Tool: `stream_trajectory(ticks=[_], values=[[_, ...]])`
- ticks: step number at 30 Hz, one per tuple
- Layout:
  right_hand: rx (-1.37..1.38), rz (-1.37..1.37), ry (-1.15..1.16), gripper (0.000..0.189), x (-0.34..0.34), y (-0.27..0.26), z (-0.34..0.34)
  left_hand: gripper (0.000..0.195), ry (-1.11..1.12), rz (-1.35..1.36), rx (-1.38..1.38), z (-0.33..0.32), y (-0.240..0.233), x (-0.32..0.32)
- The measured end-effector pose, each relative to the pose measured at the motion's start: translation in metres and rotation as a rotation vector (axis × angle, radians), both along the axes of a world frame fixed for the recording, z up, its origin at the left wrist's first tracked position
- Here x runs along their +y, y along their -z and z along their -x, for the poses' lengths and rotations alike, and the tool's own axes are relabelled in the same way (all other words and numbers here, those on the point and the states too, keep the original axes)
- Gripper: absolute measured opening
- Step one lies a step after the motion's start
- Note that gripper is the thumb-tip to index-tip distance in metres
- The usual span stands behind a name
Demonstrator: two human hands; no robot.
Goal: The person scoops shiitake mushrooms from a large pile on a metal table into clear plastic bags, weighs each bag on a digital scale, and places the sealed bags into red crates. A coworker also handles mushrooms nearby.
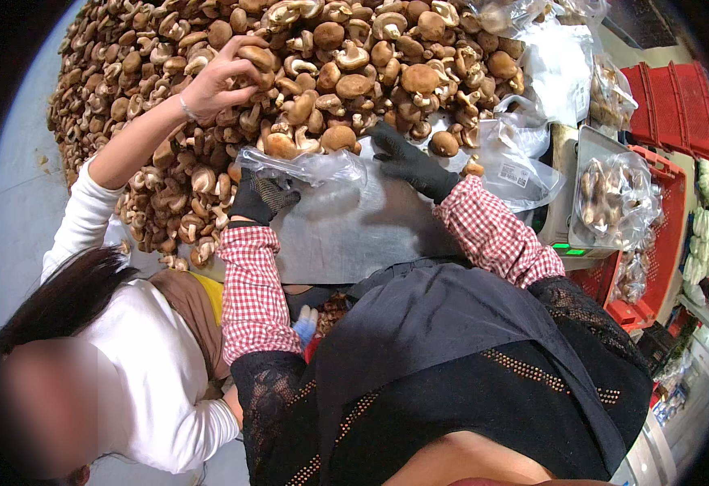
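Observation:
My left hand (263,193), in a black dotted work glove, is closed on the edge of a clear plastic bag (336,170) at the near side of a large heap of shiitake mushrooms (354,85). Across the metal table (354,237) from it, my right hand (406,159), gloved the same way, has its fingers spread at the heap's edge; I see nothing held in it. More clear bags (518,158) with printed labels lie to its right. Beyond them, a filled bag of mushrooms (616,194) rests on the tray of a scale (585,243).
At the left a co-worker in a white top reaches an arm (208,91) over the heap, hand at a mushroom. Stacked red crates (670,109) stand at the upper right. A red crate (664,261) beside the scale holds bagged mushrooms (631,276).

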State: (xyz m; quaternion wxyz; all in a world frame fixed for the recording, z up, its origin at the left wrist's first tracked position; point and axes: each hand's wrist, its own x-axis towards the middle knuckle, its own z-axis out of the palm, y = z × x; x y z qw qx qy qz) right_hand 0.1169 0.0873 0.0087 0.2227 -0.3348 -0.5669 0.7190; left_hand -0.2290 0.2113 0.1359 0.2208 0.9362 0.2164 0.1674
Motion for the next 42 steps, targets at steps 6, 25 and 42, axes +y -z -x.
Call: stream_trajectory(ticks=[6,25,42], values=[[-0.720,-0.370,0.098,0.041,-0.005,0.021,0.033,0.041,-0.019,-0.141,0.154,-0.011,-0.006,-0.018],[-0.021,-0.557,-0.043,0.037,0.077,0.018,0.042,0.049,-0.880,0.307,-0.142,0.006,0.041,-0.113],[0.170,-0.508,-0.145,0.079,0.083,0.034,0.062,0.053,-0.811,1.497,-0.805,-0.061,0.119,-0.112]])
